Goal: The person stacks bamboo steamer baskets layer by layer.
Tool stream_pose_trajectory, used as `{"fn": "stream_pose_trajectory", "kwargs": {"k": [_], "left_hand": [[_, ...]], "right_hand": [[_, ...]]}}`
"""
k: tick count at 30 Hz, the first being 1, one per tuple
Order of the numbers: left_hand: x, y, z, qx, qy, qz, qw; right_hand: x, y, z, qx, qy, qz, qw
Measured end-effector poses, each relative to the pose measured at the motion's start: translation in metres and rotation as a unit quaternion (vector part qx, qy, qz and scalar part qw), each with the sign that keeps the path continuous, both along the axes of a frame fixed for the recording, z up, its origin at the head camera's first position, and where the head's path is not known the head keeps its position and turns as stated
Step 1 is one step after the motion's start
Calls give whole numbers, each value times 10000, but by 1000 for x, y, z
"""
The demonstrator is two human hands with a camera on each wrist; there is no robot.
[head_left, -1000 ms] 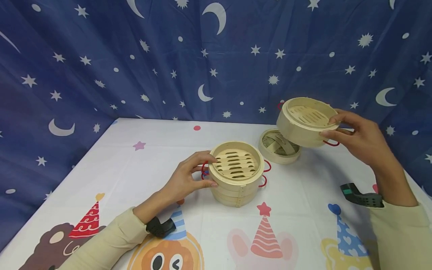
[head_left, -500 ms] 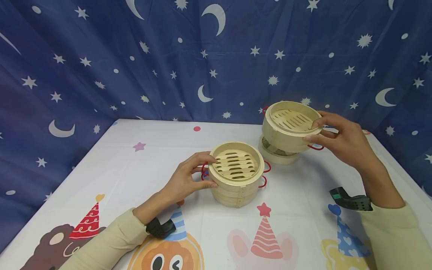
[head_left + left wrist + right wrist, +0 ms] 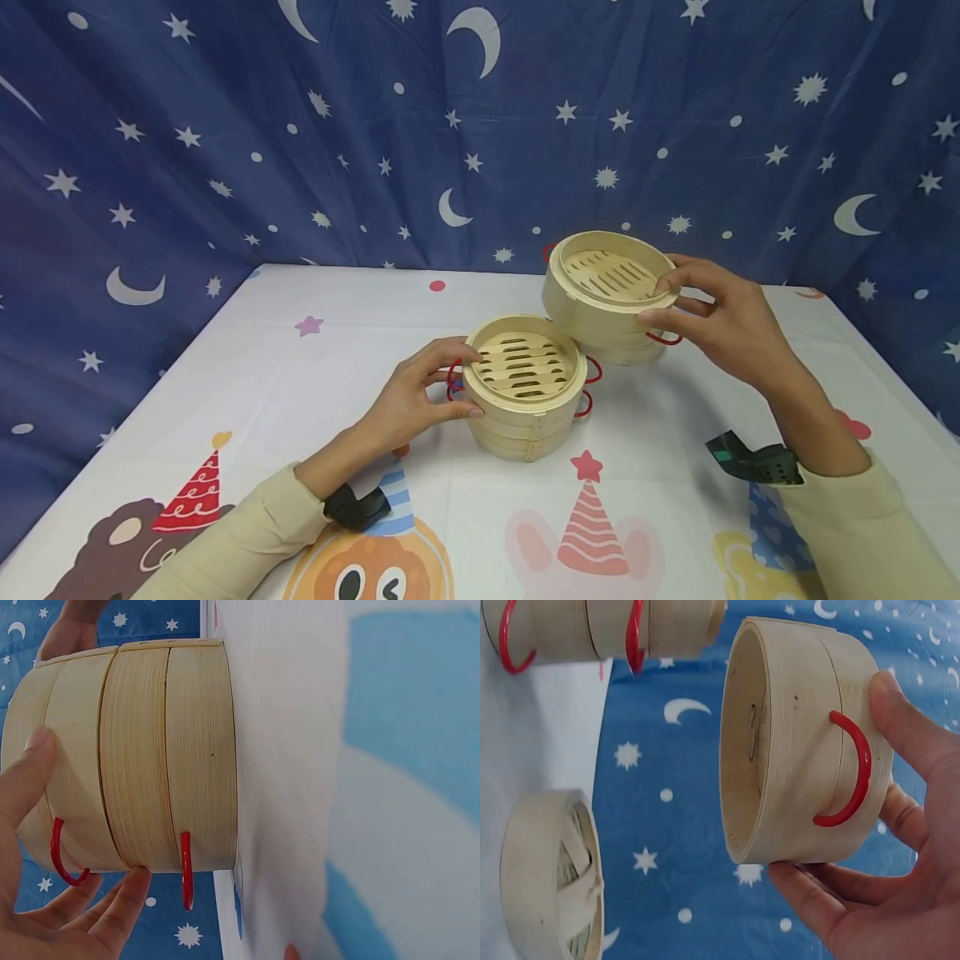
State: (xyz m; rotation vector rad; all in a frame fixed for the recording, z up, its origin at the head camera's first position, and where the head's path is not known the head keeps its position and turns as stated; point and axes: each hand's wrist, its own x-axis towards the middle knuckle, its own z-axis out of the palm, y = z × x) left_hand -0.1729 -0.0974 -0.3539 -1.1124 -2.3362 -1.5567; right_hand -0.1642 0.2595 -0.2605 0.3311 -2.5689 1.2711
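My left hand (image 3: 411, 393) grips the near left side of a stack of two round bamboo steamer baskets (image 3: 517, 425), thumb in front and fingers around the rim. The stack stands upright on the table, red cord handles (image 3: 187, 870) on its sides. My right hand (image 3: 723, 317) pinches the right rim of another bamboo steamer basket (image 3: 592, 321), holding it raised and slightly tilted behind the stack. Its slatted floor shows from above, and a red handle (image 3: 859, 776) is beside my fingers. Under it lies a woven bamboo steamer lid (image 3: 532, 877), mostly hidden in the head view.
A white cloth with cartoon animals in party hats covers the table (image 3: 360, 308). A dark blue curtain (image 3: 337, 167) with moons and stars hangs right behind and to the left. Black camera mounts (image 3: 757, 462) sit on both wrists.
My right hand has carried its steamer basket left and slightly down, over the lid to just behind the stack. My left hand and the stack have stayed in place.
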Motion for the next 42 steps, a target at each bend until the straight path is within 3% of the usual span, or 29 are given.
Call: {"fn": "stream_pose_trajectory", "kwargs": {"k": [16, 25, 42], "left_hand": [[2, -1, 0, -2, -174, 95, 9998], [4, -1, -1, 84, -233, 35, 9997], [4, 3, 3, 327, -352, -56, 9988]], "right_hand": [[10, -25, -2, 209, 23, 323, 9993], [12, -35, -8, 19, -25, 770, 9970], [15, -49, -10, 9, 445, 1035, 9936]]}}
